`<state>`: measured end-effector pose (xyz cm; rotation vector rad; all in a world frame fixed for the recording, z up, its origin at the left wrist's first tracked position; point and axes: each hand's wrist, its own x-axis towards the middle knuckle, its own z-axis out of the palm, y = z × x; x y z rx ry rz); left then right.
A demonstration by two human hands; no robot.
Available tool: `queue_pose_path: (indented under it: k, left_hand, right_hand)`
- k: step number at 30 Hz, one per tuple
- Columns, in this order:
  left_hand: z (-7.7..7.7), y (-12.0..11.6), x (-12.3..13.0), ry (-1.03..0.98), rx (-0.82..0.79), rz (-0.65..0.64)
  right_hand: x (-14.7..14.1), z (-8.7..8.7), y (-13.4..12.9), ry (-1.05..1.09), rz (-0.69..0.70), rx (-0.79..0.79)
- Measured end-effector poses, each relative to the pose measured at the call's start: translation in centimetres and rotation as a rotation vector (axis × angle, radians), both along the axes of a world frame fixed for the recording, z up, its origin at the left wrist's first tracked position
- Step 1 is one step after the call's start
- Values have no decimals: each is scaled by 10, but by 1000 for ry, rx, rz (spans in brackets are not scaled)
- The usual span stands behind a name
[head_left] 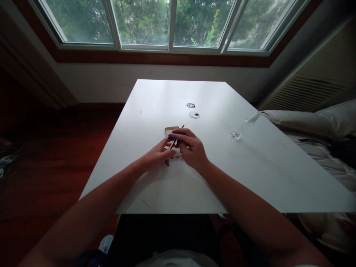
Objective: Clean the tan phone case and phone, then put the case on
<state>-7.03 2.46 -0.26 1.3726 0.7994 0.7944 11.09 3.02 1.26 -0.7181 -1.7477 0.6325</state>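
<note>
Both my hands meet over a small, pale rectangular case with a tan rim [171, 128], which lies on the white table [133, 137]. My left hand [157, 155] pinches the lower end of a thin pen-like stick [174, 142] between thumb and fingers. The stick slants up to the right, and its tip shows past my right fingers. My right hand [194, 149] curls over the stick from the other side, with its fingers closed around a small dark purple object [171, 135]. That object's kind is hidden by the fingers. Much of the case is covered by my hands.
Two small round flat pieces [194, 115] lie beyond my hands. A clear plastic or glass item [236, 135] sits to the right near the table's edge. A padded light-coloured seat [303, 120] stands beyond that edge. A window [169, 26] is ahead.
</note>
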Motion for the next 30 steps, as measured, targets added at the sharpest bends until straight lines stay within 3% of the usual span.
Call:
queue_pose_path:
  k: [3, 5, 10, 12, 15, 18, 24, 27, 30]
  left_hand:
    - [0, 0, 2, -30, 28, -19]
    - [0, -1, 2, -21, 43, -31]
    - [3, -1, 0, 2, -19, 1]
    - [4, 0, -1, -15, -44, 9]
    - [4, 1, -1, -83, -75, 32]
    - [5, 0, -1, -142, -91, 48]
    - [-3, 0, -3, -220, -5, -20]
    - [-5, 3, -3, -268, -105, 0]
    - [0, 5, -2, -352, -283, 39]
  right_hand:
    - [0, 4, -5, 44, 215, -87]
    - [2, 5, -4, 75, 248, -151]
    - [5, 1, 4, 42, -22, -47]
    - [3, -2, 4, -7, -29, -8]
    - [-2, -4, 0, -54, 83, 3]
    - [-6, -4, -7, -18, 208, -95]
    - [-9, -7, -12, 84, 389, -215]
    - [-9, -9, -10, 74, 410, -233]
    - [-9, -9, -9, -9, 415, -155]
